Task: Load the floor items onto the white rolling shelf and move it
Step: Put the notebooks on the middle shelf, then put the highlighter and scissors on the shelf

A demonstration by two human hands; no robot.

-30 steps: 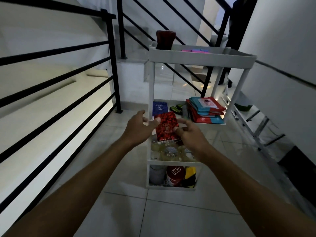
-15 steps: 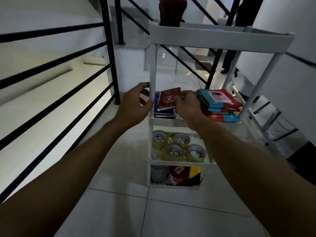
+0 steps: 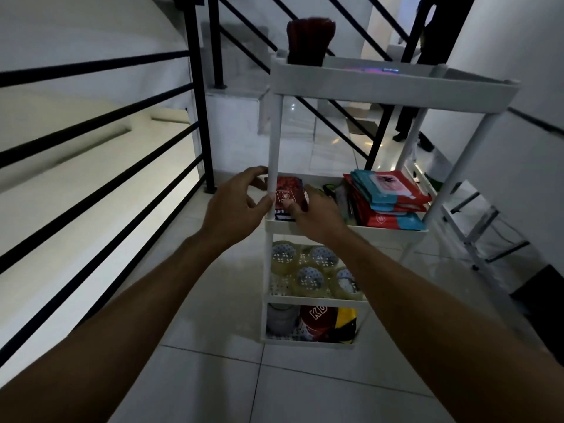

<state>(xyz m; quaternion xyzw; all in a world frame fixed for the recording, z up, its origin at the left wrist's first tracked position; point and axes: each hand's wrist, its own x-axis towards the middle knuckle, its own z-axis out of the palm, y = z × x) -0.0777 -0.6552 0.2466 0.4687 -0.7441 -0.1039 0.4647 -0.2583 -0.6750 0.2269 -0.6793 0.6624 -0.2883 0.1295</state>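
Your right hand [image 3: 317,215] sets the red packet [image 3: 288,195] on the white rolling shelf [image 3: 351,230], second tier, fingers pinching its near edge; left hand [image 3: 235,206] hovers beside, fingers loosely spread. Slide it flat past the corner post [image 3: 273,148]. Black railing [image 3: 200,102] crowds left of your fingers; bare floor behind.

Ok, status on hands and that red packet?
Right hand pinching red packet on second tier. Left hand open beside front-left post. Nothing in the way.
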